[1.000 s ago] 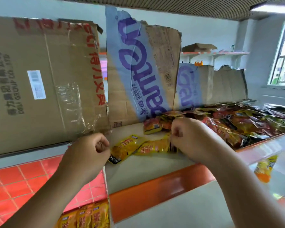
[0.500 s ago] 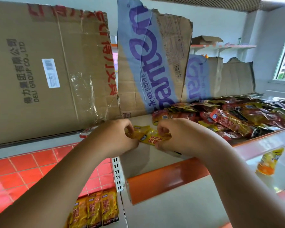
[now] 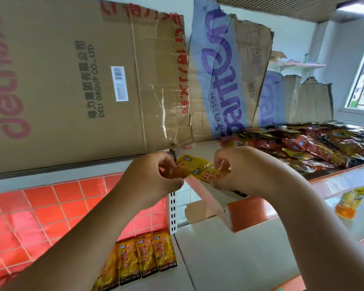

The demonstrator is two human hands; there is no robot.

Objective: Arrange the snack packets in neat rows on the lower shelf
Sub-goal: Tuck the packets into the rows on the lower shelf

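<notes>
Head view: left grip & right grip each pinching one of two yellow pkts at upper shelf's left end, nr loose pkt pile; pkt row on lower shelf; cardboard box behind.

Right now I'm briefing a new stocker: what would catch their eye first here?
At centre, the left hand and right hand pinch shiny yellow snack packets. A large brown cardboard box looms upper left; a heap of red and yellow foil packets covers the shelf at right.
</notes>
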